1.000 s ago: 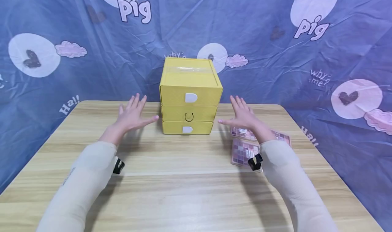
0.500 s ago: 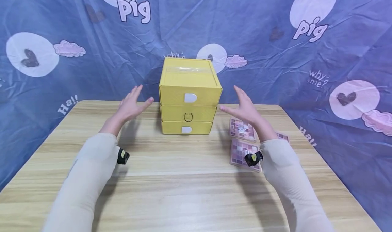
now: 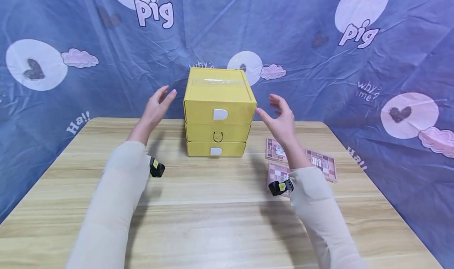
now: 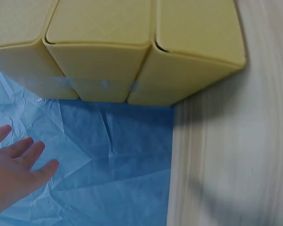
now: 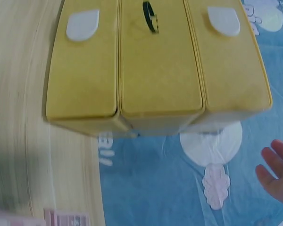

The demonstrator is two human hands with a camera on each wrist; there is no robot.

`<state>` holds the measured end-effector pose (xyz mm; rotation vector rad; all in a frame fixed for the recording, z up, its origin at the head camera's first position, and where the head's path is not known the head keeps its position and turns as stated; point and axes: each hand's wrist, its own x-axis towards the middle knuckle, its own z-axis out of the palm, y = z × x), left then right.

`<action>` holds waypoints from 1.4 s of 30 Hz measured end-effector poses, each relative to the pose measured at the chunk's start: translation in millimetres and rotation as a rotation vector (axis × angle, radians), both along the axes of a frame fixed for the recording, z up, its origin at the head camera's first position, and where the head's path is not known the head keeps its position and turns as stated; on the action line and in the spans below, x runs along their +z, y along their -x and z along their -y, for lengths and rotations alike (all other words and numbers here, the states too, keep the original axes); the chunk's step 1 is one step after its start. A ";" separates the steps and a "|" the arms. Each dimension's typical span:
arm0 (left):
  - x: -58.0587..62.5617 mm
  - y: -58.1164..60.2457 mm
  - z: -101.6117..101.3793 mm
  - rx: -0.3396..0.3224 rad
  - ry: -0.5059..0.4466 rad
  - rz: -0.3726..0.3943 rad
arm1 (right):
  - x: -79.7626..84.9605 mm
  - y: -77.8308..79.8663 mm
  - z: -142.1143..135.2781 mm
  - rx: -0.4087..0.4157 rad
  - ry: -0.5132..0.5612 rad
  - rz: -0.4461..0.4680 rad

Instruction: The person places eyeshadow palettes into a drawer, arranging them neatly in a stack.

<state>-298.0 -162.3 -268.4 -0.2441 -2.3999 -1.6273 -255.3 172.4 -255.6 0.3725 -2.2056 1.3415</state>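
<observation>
A yellow three-drawer box (image 3: 220, 91) stands at the back of the table, its drawers closed. White tabs mark the top and bottom drawers, a dark loop (image 3: 218, 136) the middle one. Clear tape crosses its top and sides. Left of the box my left hand (image 3: 155, 108) is raised, fingers loosely bent, holding nothing; the left wrist view shows the hand (image 4: 19, 172) apart from the box's side. My right hand (image 3: 281, 121) hangs in the air on the other side, its thumb tip near the top drawer's corner in the head view. Its fingers are relaxed and hold nothing.
Several pink eyeshadow palettes lie on the table (image 3: 213, 221) at right: one palette (image 3: 274, 150) behind the right forearm, another (image 3: 322, 164) further right, a third (image 3: 276, 172) partly under the wrist camera. A blue printed cloth (image 3: 301, 56) hangs behind the table.
Both hands have risen from beside the lower drawers to about the top drawer's height. Their fingers, spread before, are now more bent. The box and palettes have stayed in place.
</observation>
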 end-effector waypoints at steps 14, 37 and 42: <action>10.3 14.3 -20.6 -0.003 -0.347 -0.002 | -6.5 -18.7 44.0 0.087 0.371 -0.119; 7.4 26.2 -41.0 -0.055 -0.493 0.096 | -51.2 -0.6 100.1 0.117 0.574 0.091; 5.9 29.0 -41.6 -0.070 -0.506 0.119 | -61.8 7.2 105.0 0.143 0.639 0.119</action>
